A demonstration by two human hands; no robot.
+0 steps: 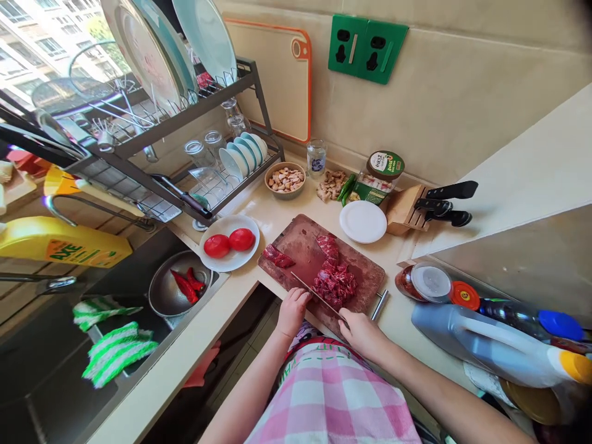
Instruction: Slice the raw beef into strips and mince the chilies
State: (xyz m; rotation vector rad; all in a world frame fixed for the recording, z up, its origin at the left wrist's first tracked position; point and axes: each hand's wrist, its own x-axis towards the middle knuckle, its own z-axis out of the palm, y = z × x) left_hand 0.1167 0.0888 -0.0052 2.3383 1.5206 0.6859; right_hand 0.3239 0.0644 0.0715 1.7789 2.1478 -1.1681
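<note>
Right hand point(363, 333) at 5 o'clock of the cutting board point(303, 242), fingers wrapped tight round the knife point(319, 297) handle. The blade runs flat toward 10 o'clock along the near side of the sliced meat point(335, 282). Left hand point(292, 311) at 6 o'clock of the board, fingers curled by the blade's far end; cannot tell if they grip anything or just press. Sliced meat is heaped on the board's right half, touching the blade. One separate meat strip point(277, 256) lies at the board's 9 o'clock edge. Board sits on the counter point(277, 213).

Plate point(230, 262) with two tomatoes point(229, 242) is just beside the board at 9 o'clock. Empty white plate point(363, 222) at 1 o'clock, knife block point(404, 209) beyond it. Bowl of nuts point(285, 180) at 12 o'clock. Metal bowl point(164, 296) with red peppers point(187, 285) in the sink, far 9 o'clock.
</note>
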